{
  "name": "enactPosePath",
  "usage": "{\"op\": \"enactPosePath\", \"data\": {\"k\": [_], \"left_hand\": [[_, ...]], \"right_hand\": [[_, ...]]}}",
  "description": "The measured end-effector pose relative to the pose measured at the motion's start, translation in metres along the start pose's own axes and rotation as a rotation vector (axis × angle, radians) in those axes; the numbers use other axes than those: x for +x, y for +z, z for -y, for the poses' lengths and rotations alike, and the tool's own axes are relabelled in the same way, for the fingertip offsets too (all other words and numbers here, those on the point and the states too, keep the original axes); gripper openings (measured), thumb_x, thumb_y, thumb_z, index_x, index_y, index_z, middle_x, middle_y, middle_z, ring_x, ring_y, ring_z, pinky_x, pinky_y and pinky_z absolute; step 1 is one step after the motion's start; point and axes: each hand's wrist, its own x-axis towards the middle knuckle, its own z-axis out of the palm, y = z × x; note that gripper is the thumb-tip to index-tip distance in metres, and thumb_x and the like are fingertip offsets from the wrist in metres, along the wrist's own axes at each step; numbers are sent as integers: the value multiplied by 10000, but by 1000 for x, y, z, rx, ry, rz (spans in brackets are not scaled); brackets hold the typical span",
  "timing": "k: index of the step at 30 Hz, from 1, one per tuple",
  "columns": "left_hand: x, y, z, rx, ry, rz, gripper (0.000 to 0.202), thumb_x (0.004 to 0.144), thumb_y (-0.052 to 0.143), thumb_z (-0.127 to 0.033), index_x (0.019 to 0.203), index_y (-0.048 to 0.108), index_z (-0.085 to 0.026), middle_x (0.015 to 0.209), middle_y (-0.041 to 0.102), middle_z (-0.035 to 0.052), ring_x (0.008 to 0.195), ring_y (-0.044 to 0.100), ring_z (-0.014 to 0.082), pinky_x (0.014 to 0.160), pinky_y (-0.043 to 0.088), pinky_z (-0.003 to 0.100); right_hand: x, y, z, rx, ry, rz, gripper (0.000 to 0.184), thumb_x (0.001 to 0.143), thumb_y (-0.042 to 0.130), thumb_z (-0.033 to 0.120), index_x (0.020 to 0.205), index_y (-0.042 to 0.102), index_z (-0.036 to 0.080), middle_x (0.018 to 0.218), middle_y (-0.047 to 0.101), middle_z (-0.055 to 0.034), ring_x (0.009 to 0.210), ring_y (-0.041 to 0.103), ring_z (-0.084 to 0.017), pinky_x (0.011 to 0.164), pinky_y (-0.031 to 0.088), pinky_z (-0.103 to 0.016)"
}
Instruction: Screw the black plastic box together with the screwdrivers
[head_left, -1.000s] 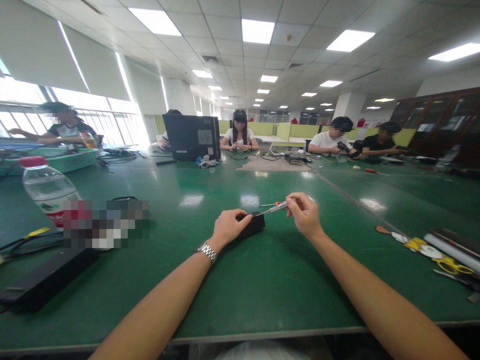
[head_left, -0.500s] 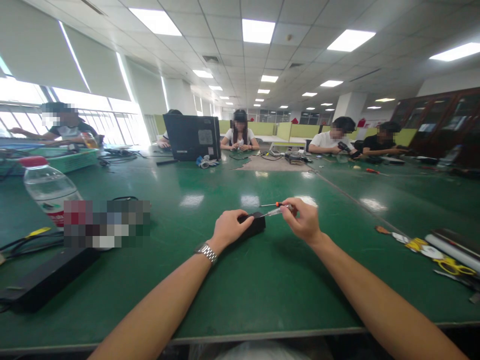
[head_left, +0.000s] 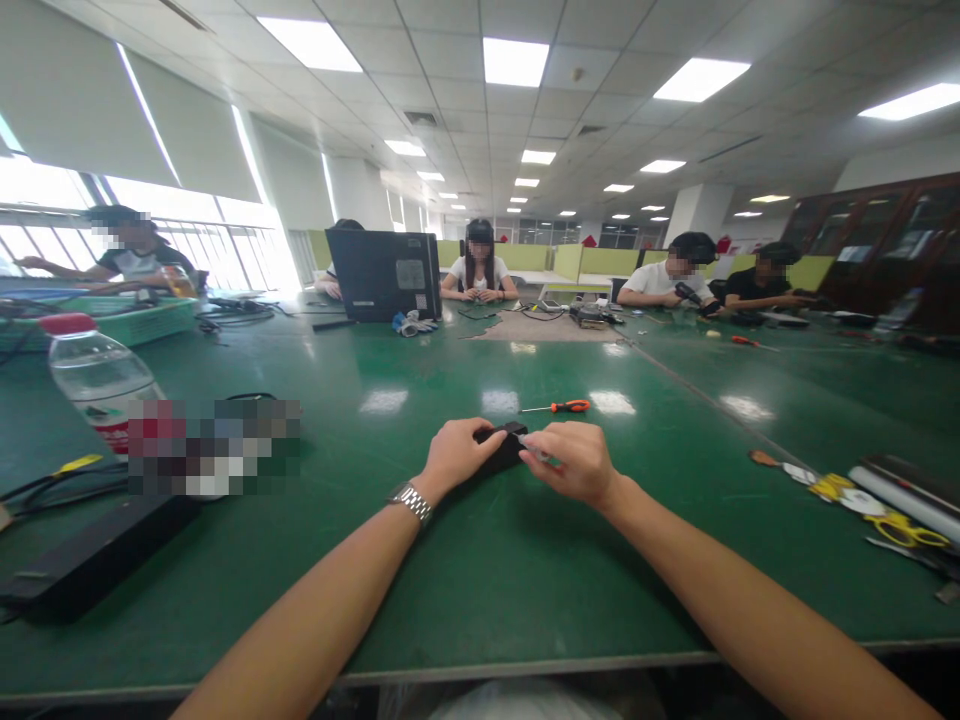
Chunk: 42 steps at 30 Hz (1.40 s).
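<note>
My left hand [head_left: 459, 455] is closed around a black oblong block [head_left: 507, 458] like a power adapter, which lies on the green table [head_left: 450, 580]. Its thumb rests along the top, near the block's right end. My right hand [head_left: 576, 460] is closed on a small screwdriver [head_left: 538, 454] with a transparent handle. The fingers cover most of that tool, and its tip points at the top of the block's right end; whether it touches a screw is hidden. Just beyond the hands lies an orange-and-black screwdriver [head_left: 570, 406].
At left are a water bottle [head_left: 97, 375], a long black adapter [head_left: 105, 555] and a green basket [head_left: 142, 322]. Yellow scissors [head_left: 907, 530] and other tools lie at right. Across the table stands a black computer case [head_left: 382, 275], with several people seated around.
My right hand has moved left and down, bringing the transparent screwdriver close against the block. The orange screwdriver's handle now shows in full. My left hand stays put.
</note>
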Motion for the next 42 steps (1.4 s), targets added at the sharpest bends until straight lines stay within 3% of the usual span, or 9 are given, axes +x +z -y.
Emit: {"op": "enactPosePath", "data": {"k": [4, 7, 12, 15, 19, 23, 32, 42], "left_hand": [[-2, 1, -1, -24, 38, 25, 326, 834, 566, -485, 928, 723, -216, 910, 736, 40, 828, 668, 218, 707, 495, 264], [-4, 3, -2, -55, 80, 33, 346, 790, 621, -508, 965, 713, -224, 959, 729, 31, 865, 661, 220, 761, 496, 274], [-4, 6, 0, -146, 76, 65, 384, 769, 647, -527, 988, 710, -218, 972, 725, 40, 864, 659, 222, 799, 498, 289], [-3, 5, 1, -161, 77, 79, 409, 752, 663, -534, 1006, 703, -216, 1002, 718, 44, 893, 653, 230, 803, 499, 294], [-4, 5, 1, -163, 75, 76, 376, 784, 633, -514, 1000, 701, -214, 1000, 717, 42, 894, 651, 225, 793, 497, 292], [-4, 5, 0, -162, 83, 70, 365, 794, 619, -499, 1000, 701, -209, 998, 716, 45, 888, 650, 224, 791, 497, 293], [-3, -1, 0, -210, 146, 116, 288, 741, 676, -390, 946, 710, -192, 944, 723, 35, 862, 659, 216, 793, 497, 282], [-3, -1, 0, -230, 149, 132, 279, 733, 688, -364, 946, 707, -185, 945, 723, 35, 861, 660, 214, 791, 496, 289]], "right_hand": [[-6, 11, 2, -99, -30, 114, 115, 846, 576, 287, 814, 643, 200, 616, 604, -4, 543, 542, -118, 527, 372, -255], [-11, 13, -6, -76, 107, 107, 128, 857, 557, 279, 835, 647, 191, 613, 600, 3, 520, 526, -105, 521, 376, -238], [-12, -3, -24, 70, 490, -165, 110, 843, 567, 266, 851, 636, 181, 650, 629, 1, 500, 534, -101, 533, 427, -234], [-12, -8, -32, 187, 691, -310, 134, 844, 563, 300, 810, 613, 181, 552, 560, 30, 447, 525, -108, 470, 414, -236], [-13, -10, -46, 332, 850, -455, 179, 844, 551, 354, 800, 582, 183, 453, 462, 73, 373, 467, -105, 403, 374, -229], [-13, -15, -55, 383, 889, -525, 187, 838, 540, 359, 795, 581, 182, 435, 470, 70, 367, 448, -108, 397, 364, -234], [-24, -13, -64, 386, 933, -385, 180, 845, 451, 284, 793, 592, 185, 399, 416, 77, 339, 402, -107, 358, 297, -226], [-30, -9, -66, 318, 929, -321, 182, 836, 452, 283, 777, 595, 187, 433, 443, 68, 384, 427, -114, 400, 331, -232]]}}
